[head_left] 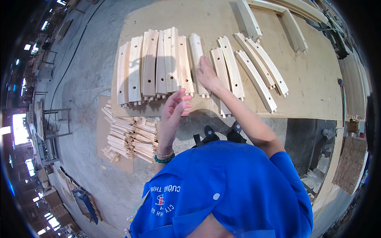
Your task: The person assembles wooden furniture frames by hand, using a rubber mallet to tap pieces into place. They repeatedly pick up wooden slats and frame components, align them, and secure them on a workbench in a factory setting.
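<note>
Through the head view, the only one I have, I'm looking down on a tan worktable. Near the middle of the table's near half lies a pale wooden slat, its long side running from the near edge toward the far one. The right hand touches this slat along its right side; I can't tell whether the fingers close around it, since their tips are hidden from me. The left hand hangs just off the table's near edge, fingers loosely curled and spread apart, with nothing in its grasp that I can see (a green beaded bracelet circles that wrist).

On the table's left part I have a close row of slats with holes near their ends. Toward the table's right, beyond the touched slat, lie two more slats, then three curved slats. A wooden frame occupies the table's far right corner. Below the table's near left corner, on the floor, I see a pile of small wooden pieces.
</note>
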The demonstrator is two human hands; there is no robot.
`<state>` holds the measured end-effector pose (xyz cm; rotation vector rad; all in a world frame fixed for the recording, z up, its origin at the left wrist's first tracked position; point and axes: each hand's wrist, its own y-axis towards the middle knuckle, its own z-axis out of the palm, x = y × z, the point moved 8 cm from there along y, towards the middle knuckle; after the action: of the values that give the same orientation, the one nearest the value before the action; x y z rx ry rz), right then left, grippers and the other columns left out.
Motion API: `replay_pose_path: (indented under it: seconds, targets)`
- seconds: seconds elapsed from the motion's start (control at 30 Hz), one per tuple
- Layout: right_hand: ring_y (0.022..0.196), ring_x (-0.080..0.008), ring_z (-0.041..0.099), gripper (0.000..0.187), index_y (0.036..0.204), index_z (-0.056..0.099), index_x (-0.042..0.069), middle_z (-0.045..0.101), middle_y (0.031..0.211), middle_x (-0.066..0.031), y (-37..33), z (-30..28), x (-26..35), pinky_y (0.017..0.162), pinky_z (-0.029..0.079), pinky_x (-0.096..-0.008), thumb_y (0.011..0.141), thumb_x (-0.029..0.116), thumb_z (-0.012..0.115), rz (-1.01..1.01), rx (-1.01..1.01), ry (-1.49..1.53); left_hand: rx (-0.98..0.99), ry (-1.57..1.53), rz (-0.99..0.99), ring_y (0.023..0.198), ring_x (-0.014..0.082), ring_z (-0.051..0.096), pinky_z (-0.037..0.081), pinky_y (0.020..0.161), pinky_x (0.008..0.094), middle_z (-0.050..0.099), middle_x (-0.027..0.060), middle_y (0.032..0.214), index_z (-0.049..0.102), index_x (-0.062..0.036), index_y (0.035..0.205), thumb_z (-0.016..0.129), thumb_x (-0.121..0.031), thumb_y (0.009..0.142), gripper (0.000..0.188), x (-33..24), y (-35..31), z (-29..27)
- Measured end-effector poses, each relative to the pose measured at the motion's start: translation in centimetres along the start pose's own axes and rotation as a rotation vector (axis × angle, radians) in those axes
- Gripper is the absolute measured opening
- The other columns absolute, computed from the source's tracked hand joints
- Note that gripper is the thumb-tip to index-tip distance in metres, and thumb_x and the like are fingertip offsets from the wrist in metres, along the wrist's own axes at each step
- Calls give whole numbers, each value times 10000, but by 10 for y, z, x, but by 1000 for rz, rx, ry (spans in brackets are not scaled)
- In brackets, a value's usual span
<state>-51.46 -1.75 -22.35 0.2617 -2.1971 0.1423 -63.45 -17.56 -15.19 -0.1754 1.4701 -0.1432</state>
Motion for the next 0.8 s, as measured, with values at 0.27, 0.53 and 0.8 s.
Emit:
replay_pose_path:
  seconds: [0.27, 0.53, 0.8]
  targets:
    - [1210, -373, 485, 482, 1336, 438, -1, 508, 1291, -240, -76, -47, 15, 1024, 391, -417, 872, 82, 535, -236, -103, -151, 75, 440, 45, 824, 131, 642, 504, 730, 275, 674, 89, 960, 480, -66, 1353, 650, -267, 901, 523, 54, 2, 19]
    - [1159, -293, 562, 534, 1426, 354, 41, 531, 1293, -204, -125, -69, -67, 910, 509, -379, 903, -42, 428, 262, -84, 716, 200, 1049, -28, 1023, 332, 615, 486, 831, 453, 540, 171, 1215, 233, -128, 1486, 774, -435, 717, 989, 72, 28, 102]
    - [1370, -382, 314, 606, 1425, 392, 220, 416, 1423, -184, -105, -90, 24, 1146, 238, -487, 859, 43, 515, -421, -79, -654, -8, 811, 193, 854, 284, 590, 498, 711, 378, 516, 133, 1091, 434, -156, 1420, 670, -171, 697, 760, 40, 16, 56]
